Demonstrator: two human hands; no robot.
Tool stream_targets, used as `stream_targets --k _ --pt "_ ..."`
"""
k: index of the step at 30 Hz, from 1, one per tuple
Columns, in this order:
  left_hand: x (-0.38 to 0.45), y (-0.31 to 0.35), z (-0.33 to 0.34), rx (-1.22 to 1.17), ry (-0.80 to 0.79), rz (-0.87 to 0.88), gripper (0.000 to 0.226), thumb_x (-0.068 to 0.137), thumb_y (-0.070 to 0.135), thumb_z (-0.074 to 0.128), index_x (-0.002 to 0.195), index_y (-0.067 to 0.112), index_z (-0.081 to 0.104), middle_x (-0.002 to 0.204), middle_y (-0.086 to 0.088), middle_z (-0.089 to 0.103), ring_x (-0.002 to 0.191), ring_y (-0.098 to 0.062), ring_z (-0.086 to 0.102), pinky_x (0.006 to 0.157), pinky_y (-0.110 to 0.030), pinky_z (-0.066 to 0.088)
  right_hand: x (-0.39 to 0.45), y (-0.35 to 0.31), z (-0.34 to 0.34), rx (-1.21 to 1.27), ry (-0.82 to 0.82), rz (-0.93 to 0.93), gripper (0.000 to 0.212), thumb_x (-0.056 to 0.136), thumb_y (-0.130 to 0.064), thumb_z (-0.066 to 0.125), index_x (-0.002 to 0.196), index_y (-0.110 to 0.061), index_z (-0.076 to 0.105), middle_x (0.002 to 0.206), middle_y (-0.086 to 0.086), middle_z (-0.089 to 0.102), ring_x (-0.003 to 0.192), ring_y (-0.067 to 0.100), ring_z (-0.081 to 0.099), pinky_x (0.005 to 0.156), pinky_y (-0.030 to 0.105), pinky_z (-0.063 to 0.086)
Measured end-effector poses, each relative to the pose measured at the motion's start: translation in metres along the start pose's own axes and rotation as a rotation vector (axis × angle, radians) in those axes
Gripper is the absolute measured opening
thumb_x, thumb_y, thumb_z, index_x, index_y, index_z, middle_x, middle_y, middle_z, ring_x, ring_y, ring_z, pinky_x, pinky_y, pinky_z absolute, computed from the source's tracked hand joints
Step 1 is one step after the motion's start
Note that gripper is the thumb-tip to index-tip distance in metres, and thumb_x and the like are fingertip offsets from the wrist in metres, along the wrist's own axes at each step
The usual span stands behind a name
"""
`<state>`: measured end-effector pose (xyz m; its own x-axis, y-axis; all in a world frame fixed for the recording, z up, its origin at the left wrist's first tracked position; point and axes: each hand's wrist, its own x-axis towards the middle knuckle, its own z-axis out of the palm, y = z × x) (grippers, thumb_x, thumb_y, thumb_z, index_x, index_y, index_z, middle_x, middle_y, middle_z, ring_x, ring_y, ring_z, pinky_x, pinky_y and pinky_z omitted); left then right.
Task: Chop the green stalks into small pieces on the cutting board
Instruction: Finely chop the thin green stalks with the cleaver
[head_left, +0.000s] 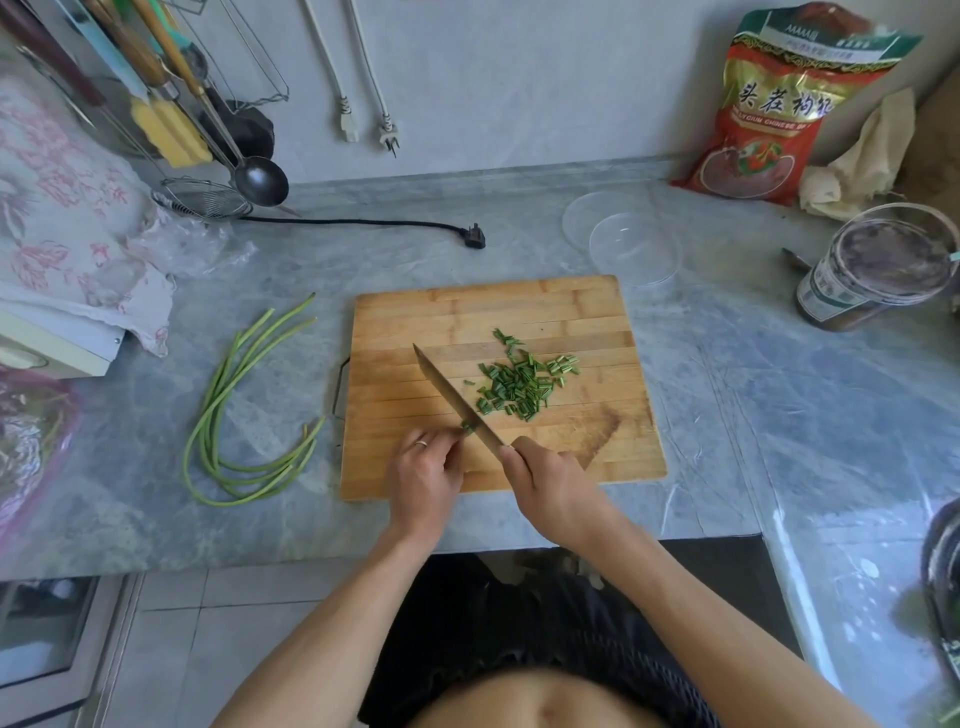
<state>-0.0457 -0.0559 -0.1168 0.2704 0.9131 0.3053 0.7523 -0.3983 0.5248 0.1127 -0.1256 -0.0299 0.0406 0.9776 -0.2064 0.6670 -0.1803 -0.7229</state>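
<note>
The job looked partly done. A heap of cut pieces (524, 384) lay mid-way on the cutting board (571, 306), while whole green stalks (228, 415) waited on the desk (727, 389) left of the board — several, uncut. The left hand (423, 475) pinched a short stub (469, 427) at the board's near edge; the right hand (550, 486) had its grip wrapped round the knife (457, 402). Beyond the board sat a clear bowl (621, 236), seemingly empty, and right of it a jar (878, 270) of dark contents.

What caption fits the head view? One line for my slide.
Right hand slices with knife as left hand pinches stalk stub on cutting board.
</note>
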Motion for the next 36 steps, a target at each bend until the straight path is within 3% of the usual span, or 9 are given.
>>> stream_targets --k 4,12,17,19,25,29,33,36 --pt "-0.002 0.003 0.002 -0.013 0.060 -0.042 0.017 0.080 0.001 0.075 0.090 0.014 0.077 0.079 0.004 0.074 0.074 -0.020 0.062 0.061 -0.031 0.051 -0.004 0.000 0.006 -0.005 -0.023 0.032 0.032 0.104 -0.037 0.033 0.079 -0.018 0.038 0.057 0.004 0.041 0.053 0.030 0.037 0.052 0.040 0.031" --pt "-0.003 0.017 0.005 -0.212 0.100 -0.305 0.015 0.082 0.002 0.073 0.087 0.015 0.078 0.080 0.005 0.072 0.077 -0.017 0.065 0.064 -0.031 0.050 -0.002 -0.007 0.009 -0.015 -0.048 0.031 0.029 0.105 -0.033 0.032 0.083 -0.015 0.039 0.056 0.003 0.040 0.049 0.029 0.035 0.050 0.037 0.026" --pt "-0.001 0.016 0.000 -0.130 0.020 -0.241 0.013 0.084 0.005 0.070 0.085 0.016 0.076 0.070 0.004 0.071 0.059 -0.016 0.059 0.055 -0.024 0.037 0.002 -0.002 0.018 -0.095 -0.036 0.078 0.032 0.103 -0.042 0.028 0.087 -0.018 0.039 0.060 0.009 0.047 0.046 0.028 0.038 0.042 0.033 0.027" --pt "0.002 0.013 -0.003 -0.059 -0.037 -0.223 0.010 0.085 0.009 0.068 0.085 0.016 0.075 0.070 0.001 0.069 0.062 -0.020 0.059 0.056 -0.024 0.034 0.002 -0.002 0.020 -0.124 -0.035 0.066 0.030 0.103 -0.043 0.027 0.086 -0.019 0.037 0.060 0.007 0.046 0.044 0.026 0.037 0.042 0.031 0.022" --pt "0.010 0.005 -0.008 0.055 -0.134 -0.096 0.006 0.084 0.014 0.071 0.087 0.013 0.077 0.078 -0.007 0.067 0.070 -0.027 0.063 0.060 -0.034 0.049 -0.002 -0.002 0.025 -0.221 -0.053 0.053 0.029 0.102 -0.045 0.023 0.088 -0.021 0.032 0.062 0.004 0.043 0.044 0.022 0.032 0.042 0.029 0.017" --pt "0.007 -0.003 -0.004 0.088 -0.134 -0.046 0.008 0.085 0.017 0.071 0.091 0.015 0.077 0.076 -0.006 0.064 0.071 -0.029 0.061 0.064 -0.039 0.051 -0.002 0.000 0.024 -0.171 -0.053 0.054 0.031 0.102 -0.045 0.025 0.089 -0.019 0.036 0.057 0.005 0.041 0.043 0.024 0.033 0.043 0.030 0.021" --pt "0.003 -0.008 0.001 0.007 -0.101 -0.037 0.020 0.089 0.025 0.060 0.094 0.015 0.077 0.081 -0.005 0.064 0.073 -0.028 0.061 0.062 -0.040 0.050 0.002 0.005 0.030 -0.204 -0.030 0.051 0.045 0.097 -0.055 0.010 0.091 -0.019 0.038 0.064 0.006 0.048 0.041 0.021 0.031 0.041 0.028 0.018" --pt "0.003 -0.004 0.000 -0.025 -0.080 -0.049 0.027 0.088 0.028 0.054 0.090 0.013 0.076 0.081 -0.006 0.064 0.072 -0.028 0.061 0.059 -0.036 0.050 0.014 -0.005 0.032 -0.132 -0.018 0.088 0.036 0.102 -0.042 0.025 0.096 -0.012 0.044 0.053 0.002 0.038 0.040 0.021 0.031 0.040 0.030 0.017"
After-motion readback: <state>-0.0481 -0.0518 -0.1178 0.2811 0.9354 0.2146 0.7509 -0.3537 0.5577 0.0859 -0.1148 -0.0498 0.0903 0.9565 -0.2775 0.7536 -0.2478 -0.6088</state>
